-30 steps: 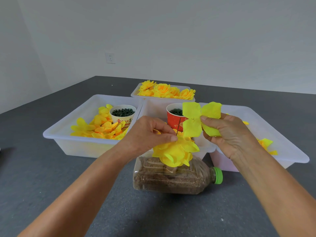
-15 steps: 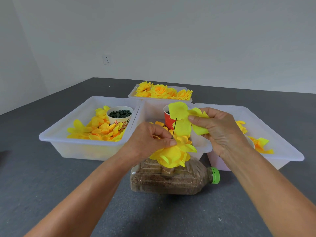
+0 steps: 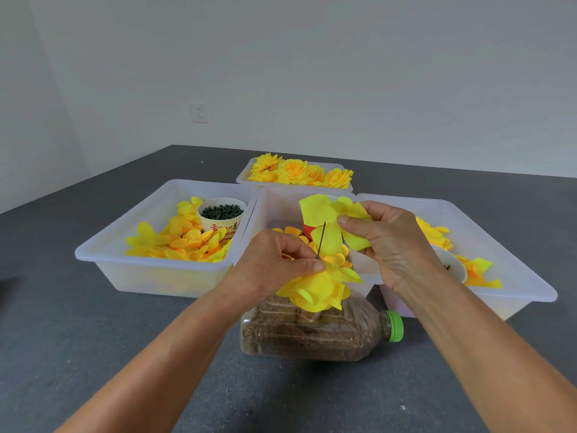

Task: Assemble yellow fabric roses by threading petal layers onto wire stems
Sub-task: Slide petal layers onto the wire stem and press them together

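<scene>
A half-built yellow rose (image 3: 318,289) stands upside down on a thin dark wire stem (image 3: 321,240), above a plastic bottle (image 3: 312,332) lying on its side, filled with brown grains. My left hand (image 3: 274,260) pinches the stem just above the stacked petals. My right hand (image 3: 387,242) pinches a flat lime-yellow petal layer (image 3: 324,214) right behind the wire's tip; whether the wire pierces it I cannot tell.
A left bin (image 3: 103,260) holds loose petals and a white cup of dark green parts (image 3: 221,214). A middle bin (image 3: 281,201) holds a red cup, mostly hidden. A right bin (image 3: 530,276) has more petals. Finished roses (image 3: 299,173) fill a far tray. Grey tabletop lies around them.
My right hand has brought the petal layer down and left, from above the stem to right at the wire's tip. My left hand stays pinched on the stem.
</scene>
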The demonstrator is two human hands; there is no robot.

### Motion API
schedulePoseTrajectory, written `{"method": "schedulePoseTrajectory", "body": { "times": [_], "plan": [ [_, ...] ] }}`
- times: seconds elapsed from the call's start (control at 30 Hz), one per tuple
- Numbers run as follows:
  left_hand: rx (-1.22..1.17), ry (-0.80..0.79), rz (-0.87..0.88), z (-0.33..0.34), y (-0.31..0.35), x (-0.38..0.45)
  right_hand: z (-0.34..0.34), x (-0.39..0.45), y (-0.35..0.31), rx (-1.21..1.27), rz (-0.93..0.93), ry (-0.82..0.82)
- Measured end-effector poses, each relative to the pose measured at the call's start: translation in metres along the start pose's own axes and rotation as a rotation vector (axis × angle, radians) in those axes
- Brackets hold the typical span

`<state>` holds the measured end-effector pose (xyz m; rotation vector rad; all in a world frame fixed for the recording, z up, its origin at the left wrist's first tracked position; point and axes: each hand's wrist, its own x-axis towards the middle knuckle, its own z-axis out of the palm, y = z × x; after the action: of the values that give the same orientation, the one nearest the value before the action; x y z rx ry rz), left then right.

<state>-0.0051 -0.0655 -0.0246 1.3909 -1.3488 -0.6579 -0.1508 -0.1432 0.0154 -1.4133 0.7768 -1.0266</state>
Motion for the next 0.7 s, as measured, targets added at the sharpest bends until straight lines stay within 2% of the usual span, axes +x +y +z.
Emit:
{"method": "schedulePoseTrajectory", "body": {
  "times": [0.4,0.7],
  "plan": [
    [0.008,0.001,-0.009,0.001,0.0,0.001,0.003,-0.008,-0.008,-0.042,-0.067,-0.111],
    [0.007,-0.002,0.0,0.001,0.0,0.001,0.003,-0.013,-0.009,-0.211,-0.305,-0.144]
  ]
}}
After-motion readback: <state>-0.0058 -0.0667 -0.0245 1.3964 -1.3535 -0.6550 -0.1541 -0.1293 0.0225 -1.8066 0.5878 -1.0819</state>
